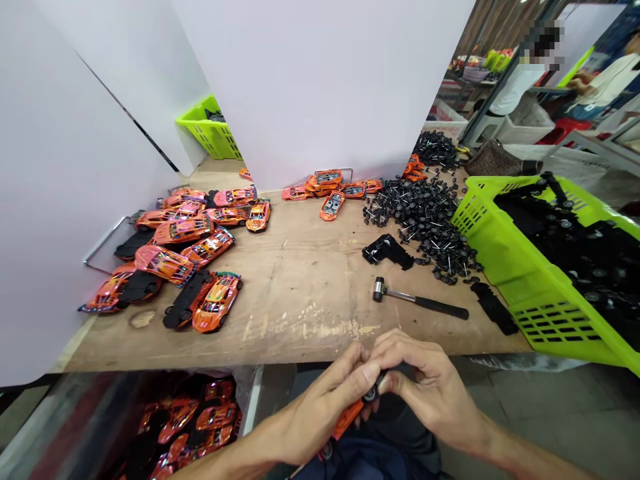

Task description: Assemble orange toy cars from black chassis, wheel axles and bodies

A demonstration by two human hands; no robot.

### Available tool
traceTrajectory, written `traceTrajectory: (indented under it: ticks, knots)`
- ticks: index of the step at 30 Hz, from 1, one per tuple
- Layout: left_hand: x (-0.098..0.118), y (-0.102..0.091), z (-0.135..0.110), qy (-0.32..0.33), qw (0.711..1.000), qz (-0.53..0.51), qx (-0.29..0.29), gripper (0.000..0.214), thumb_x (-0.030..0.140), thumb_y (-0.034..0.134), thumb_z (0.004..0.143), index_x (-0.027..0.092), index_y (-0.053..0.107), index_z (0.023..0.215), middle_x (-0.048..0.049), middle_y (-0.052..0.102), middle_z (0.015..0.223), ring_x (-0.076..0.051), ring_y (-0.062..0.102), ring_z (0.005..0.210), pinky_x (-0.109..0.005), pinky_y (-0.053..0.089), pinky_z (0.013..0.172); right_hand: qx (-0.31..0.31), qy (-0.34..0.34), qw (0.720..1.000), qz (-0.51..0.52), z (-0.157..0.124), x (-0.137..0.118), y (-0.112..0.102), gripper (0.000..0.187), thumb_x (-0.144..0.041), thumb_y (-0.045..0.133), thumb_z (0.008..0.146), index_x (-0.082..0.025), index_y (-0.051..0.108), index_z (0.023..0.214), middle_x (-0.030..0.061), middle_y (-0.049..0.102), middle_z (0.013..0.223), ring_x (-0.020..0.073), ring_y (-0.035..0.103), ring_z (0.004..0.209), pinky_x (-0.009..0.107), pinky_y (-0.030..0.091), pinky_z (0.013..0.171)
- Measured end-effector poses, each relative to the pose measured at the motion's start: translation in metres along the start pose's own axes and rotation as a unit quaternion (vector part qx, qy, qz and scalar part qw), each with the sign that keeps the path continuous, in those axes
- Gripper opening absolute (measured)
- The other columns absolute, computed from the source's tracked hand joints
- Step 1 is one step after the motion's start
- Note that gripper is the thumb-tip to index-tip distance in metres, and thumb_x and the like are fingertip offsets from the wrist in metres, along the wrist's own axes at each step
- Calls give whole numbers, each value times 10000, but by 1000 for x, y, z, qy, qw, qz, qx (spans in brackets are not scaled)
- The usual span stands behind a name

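Note:
Over my lap, just in front of the table edge, an orange toy car [349, 419] is held tilted between both hands. My left hand [334, 393] is wrapped round its body, thumb near a black wheel [371, 394]. My right hand [425, 380] is closed at the wheel end, its thumb and fingers pinching there; the fingers hide what exactly they grip. Beyond my hands lies a rubber-headed hammer [420, 301] with a black handle. A black chassis piece [387, 251] rests farther back.
Orange toy cars [183, 230] are piled at the left, with more in a bin [250, 407] below. Black wheels on axles [425, 213] heap up at right, beside a green basket [535, 287] of black parts. Orange shells [327, 179] lie by a white panel [320, 87]. People [520, 87] sit behind.

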State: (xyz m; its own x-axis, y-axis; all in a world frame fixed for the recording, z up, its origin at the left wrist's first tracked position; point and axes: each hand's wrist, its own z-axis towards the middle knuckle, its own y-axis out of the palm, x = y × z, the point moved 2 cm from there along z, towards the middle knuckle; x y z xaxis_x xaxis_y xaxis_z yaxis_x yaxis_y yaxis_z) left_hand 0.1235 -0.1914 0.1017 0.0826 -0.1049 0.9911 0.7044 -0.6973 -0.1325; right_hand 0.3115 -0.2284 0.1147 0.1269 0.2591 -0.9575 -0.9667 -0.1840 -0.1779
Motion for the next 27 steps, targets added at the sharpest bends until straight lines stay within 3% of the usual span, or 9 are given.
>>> traceTrajectory:
  ticks: [4, 8, 9, 11, 13, 17, 21, 25, 27]
  knots:
    - [4, -16, 15, 15, 1000, 13, -22, 255, 314, 522, 1061, 242, 741, 1170, -64, 806, 1039, -201, 773, 946, -310, 655, 773, -29, -14, 999, -13, 14, 8, -8, 81, -258, 712, 982, -221, 776, 1014, 55, 782, 943, 206, 726, 937, 344, 585, 875]
    - [-2, -34, 32, -22, 998, 23, -46, 325, 401, 434, 1090, 221, 644, 1261, -78, 769, 1167, -188, 732, 1082, -329, 611, 934, -36, -54, 995, -79, 30, 23, -20, 172, -207, 674, 992, -246, 781, 1121, 54, 798, 1027, 201, 737, 999, 331, 597, 914]
    - [-5, -38, 35, -27, 998, 25, -49, 341, 426, 452, 1082, 217, 601, 1306, -87, 753, 1213, -192, 719, 1126, -347, 594, 980, -25, -68, 993, -96, 33, 28, -23, 207, -175, 639, 1001, -250, 782, 1130, 54, 798, 1041, 198, 739, 1004, 327, 599, 918]
    - [-9, -46, 41, -13, 998, 32, -43, 507, 487, 669, 967, 205, 530, 1365, -116, 722, 1282, -223, 702, 1176, -377, 579, 1014, 24, -88, 988, -123, 37, 39, -30, 252, -127, 606, 990, -252, 785, 1115, 50, 798, 1045, 193, 748, 996, 311, 605, 911]
    - [-14, -53, 45, 22, 998, 66, 1, 648, 440, 858, 810, 185, 554, 1322, -133, 726, 1261, -251, 716, 1135, -379, 597, 970, 88, -77, 983, -138, 39, 51, -36, 230, -125, 634, 965, -246, 786, 1088, 48, 802, 1038, 198, 761, 984, 299, 614, 900]
    - [-22, -65, 49, 113, 968, 186, 122, 289, 240, 787, 876, 178, 713, 1149, -117, 788, 1137, -237, 751, 1034, -374, 607, 942, 124, -61, 976, -168, 41, 70, -36, 195, -184, 712, 932, -241, 787, 1103, 55, 814, 1048, 223, 782, 977, 309, 642, 881]
    - [-27, -69, 48, 178, 952, 201, 144, 311, 152, 739, 891, 190, 749, 1199, -125, 802, 1171, -243, 761, 1079, -384, 618, 960, 150, -109, 972, -145, 42, 69, -29, 182, -160, 685, 953, -232, 784, 1088, 86, 813, 1127, 244, 775, 1077, 360, 644, 946]
    - [-32, -67, 41, 177, 951, 189, 171, 292, 165, 768, 881, 191, 759, 1172, -118, 814, 1137, -241, 776, 1051, -368, 637, 927, 108, -107, 984, -93, 40, 61, -24, 158, -201, 718, 954, -242, 785, 1090, 90, 810, 1148, 242, 772, 1085, 355, 649, 936]
    - [-32, -61, 38, 171, 950, 188, 181, 309, 224, 800, 878, 183, 749, 1180, -117, 815, 1116, -242, 782, 1017, -356, 645, 890, 129, -90, 985, -73, 39, 59, -23, 146, -229, 709, 968, -246, 794, 1086, 86, 814, 1109, 232, 773, 1061, 327, 648, 909]
